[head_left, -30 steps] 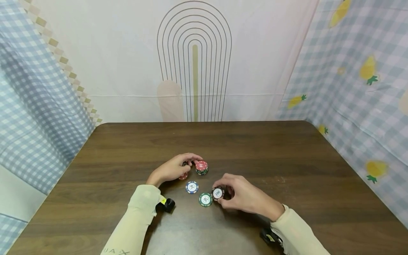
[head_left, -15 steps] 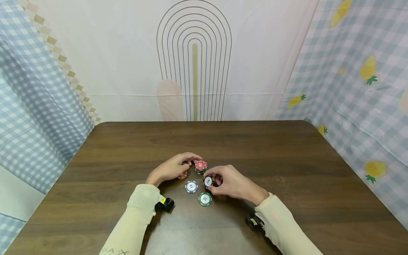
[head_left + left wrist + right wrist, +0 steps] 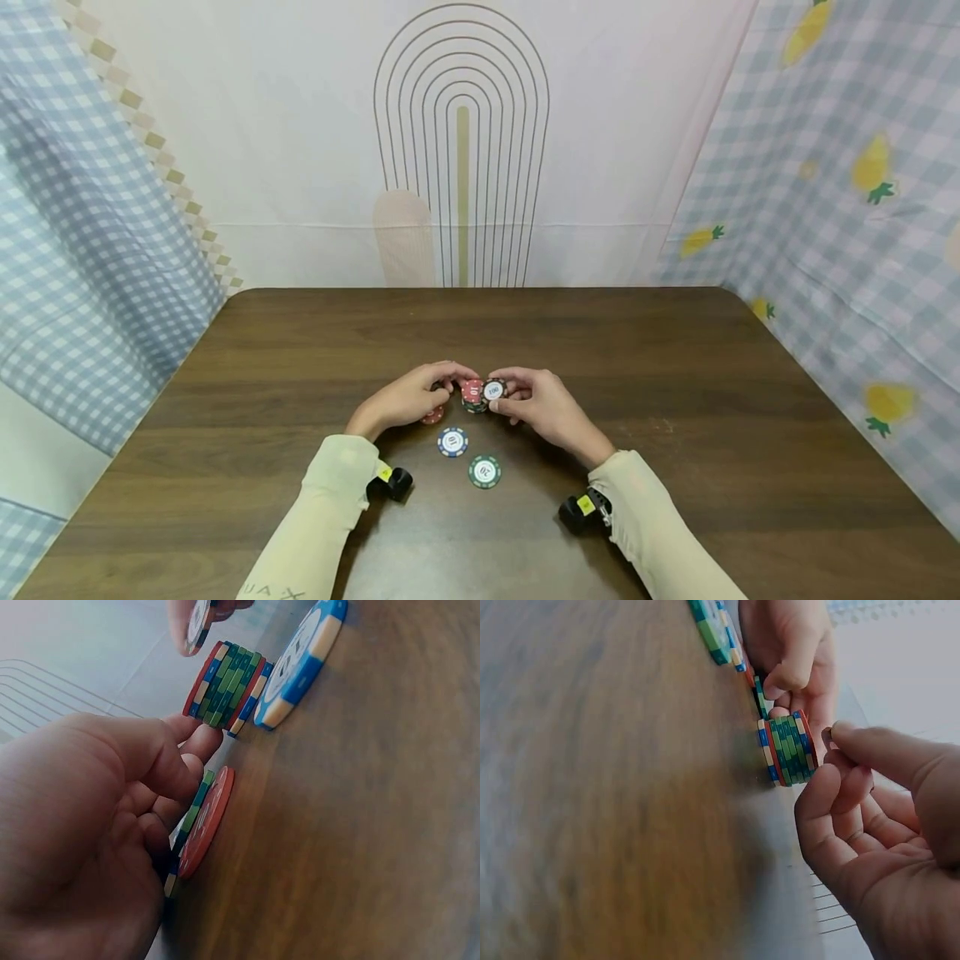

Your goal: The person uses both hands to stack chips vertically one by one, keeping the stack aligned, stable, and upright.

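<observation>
My right hand pinches a black poker chip marked 100 between thumb and fingers. The chip is held above the right edge of a stack of poker chips, whose top chip is red and marked 10. Green and blue edges show lower in the stack. My left hand touches the stack's left side with extended fingertips. Beneath that hand lie a red chip and a green-edged chip, overlapping and partly hidden by the fingers and thumb.
A blue chip marked 10 lies flat in front of the stack, and a green chip marked 20 lies nearer me. The brown wooden table ends at a white patterned cloth behind. Checked cloths hang at both sides.
My right hand has lifted the black chip from beside the green chip and carried it away from me to the stack. My left hand stays by the stack.
</observation>
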Action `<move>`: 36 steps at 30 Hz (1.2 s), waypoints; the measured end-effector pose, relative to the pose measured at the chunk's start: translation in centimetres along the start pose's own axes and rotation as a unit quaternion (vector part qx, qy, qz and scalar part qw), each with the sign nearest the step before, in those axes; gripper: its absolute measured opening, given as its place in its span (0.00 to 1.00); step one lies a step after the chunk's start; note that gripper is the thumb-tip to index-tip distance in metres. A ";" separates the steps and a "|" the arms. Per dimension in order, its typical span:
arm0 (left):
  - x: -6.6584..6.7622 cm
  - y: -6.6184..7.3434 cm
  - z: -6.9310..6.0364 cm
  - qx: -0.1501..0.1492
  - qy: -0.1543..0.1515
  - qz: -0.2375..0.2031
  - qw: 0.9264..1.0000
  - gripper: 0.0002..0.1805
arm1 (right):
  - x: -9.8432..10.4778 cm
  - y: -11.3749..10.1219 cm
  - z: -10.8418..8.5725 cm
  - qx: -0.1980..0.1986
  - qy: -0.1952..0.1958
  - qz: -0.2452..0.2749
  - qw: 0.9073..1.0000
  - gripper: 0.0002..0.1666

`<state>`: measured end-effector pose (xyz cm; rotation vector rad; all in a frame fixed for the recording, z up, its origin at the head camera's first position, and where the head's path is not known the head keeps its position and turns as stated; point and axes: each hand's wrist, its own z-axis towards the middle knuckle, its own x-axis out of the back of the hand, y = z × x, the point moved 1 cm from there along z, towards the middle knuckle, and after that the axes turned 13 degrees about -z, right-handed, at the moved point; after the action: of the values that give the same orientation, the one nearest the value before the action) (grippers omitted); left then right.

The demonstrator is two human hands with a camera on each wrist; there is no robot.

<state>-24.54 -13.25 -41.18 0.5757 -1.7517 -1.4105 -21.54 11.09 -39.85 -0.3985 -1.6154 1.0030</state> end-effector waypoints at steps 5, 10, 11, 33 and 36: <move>0.1 0.0 0.0 -0.004 -0.002 0.014 1.000 0.26 | -0.2 0.6 0.5 -0.012 -0.007 0.040 0.999 0.25; 0.2 0.1 0.0 -0.024 -0.008 0.044 0.999 0.25 | -0.6 0.9 1.3 0.001 0.001 0.031 1.000 0.22; 0.2 0.1 0.0 -0.025 -0.009 0.044 0.999 0.24 | -0.7 0.9 1.5 0.004 0.002 0.026 1.000 0.22; 0.1 -0.3 0.0 -0.011 0.003 0.027 1.000 0.21 | -1.1 1.7 1.5 0.011 -0.012 0.035 0.999 0.20; 0.2 0.1 0.0 -0.010 0.006 0.040 0.999 0.22 | -1.0 1.8 1.6 0.010 -0.012 0.037 0.999 0.19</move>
<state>-24.61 -13.36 -41.07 0.4968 -1.7308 -1.3644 -23.12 10.79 -41.83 -0.4380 -1.6206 1.0828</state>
